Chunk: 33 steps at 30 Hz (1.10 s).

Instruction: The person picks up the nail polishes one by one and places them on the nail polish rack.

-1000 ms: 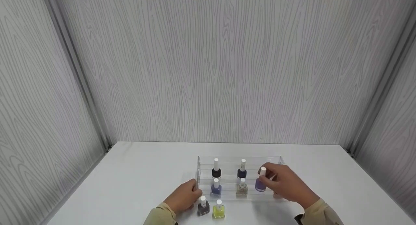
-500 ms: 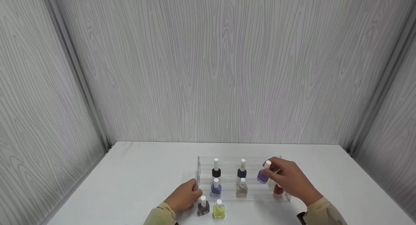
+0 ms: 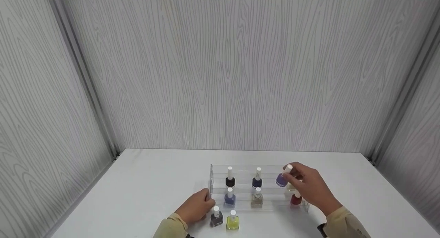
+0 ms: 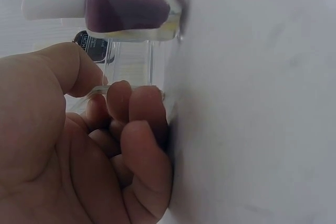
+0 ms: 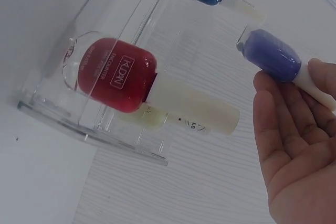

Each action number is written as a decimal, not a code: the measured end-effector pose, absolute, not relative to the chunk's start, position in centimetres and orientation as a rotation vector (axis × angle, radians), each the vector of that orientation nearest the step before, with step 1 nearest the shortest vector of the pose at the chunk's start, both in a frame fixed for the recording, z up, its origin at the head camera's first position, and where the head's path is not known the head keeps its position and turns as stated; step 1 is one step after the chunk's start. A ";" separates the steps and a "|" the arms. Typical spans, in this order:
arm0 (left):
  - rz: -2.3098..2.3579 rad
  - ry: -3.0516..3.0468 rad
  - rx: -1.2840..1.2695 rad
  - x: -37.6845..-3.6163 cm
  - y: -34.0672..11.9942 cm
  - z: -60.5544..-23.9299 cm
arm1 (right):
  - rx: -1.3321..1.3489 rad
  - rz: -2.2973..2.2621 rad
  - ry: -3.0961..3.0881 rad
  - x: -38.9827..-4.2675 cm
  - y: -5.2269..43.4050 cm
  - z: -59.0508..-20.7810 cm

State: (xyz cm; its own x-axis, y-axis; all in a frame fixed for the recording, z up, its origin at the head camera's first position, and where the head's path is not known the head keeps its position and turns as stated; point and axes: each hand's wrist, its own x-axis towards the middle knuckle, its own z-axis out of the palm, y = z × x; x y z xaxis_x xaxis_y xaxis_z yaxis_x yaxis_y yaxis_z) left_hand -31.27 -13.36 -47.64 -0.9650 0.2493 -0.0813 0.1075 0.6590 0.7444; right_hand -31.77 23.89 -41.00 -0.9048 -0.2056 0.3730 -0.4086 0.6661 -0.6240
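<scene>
By its white cap, my right hand [image 3: 307,183] holds a purple nail polish bottle [image 3: 281,180], tilted, above the right part of a clear acrylic rack [image 3: 211,177]. In the right wrist view the purple bottle [image 5: 273,55] hangs apart from the tiers. Close under that hand, a red nail polish bottle [image 3: 296,199] stands on the front tier. A pale yellow bottle [image 3: 290,187] behind it is partly hidden by the fingers. My left hand [image 3: 196,206] pinches the rack's left side; the left wrist view shows thumb and fingers [image 4: 119,100] at the clear edge.
Black [image 3: 230,181] and navy [image 3: 256,182] bottles stand on the tier behind blue-violet [image 3: 230,198] and clear glittery [image 3: 256,198] ones. On the white table [image 3: 103,203], grey [image 3: 216,219] and yellow [image 3: 232,222] bottles stand before the rack. Wood-patterned panels [image 3: 220,76] enclose the table.
My right hand has moved right and farther back with the purple bottle, which tilts more now. The red bottle has come into view beneath it. My left hand has stayed at the rack.
</scene>
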 end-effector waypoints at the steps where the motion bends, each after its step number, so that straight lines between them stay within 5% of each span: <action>1: 1.195 2.700 0.287 -31.3 -13.3 -47.7 | 0.498 1.057 -2.622 -31.9 24.1 -41.0; 33: 1.203 2.699 0.234 -31.4 -13.2 -48.0 | 0.478 0.996 -2.659 -37.3 27.0 -40.1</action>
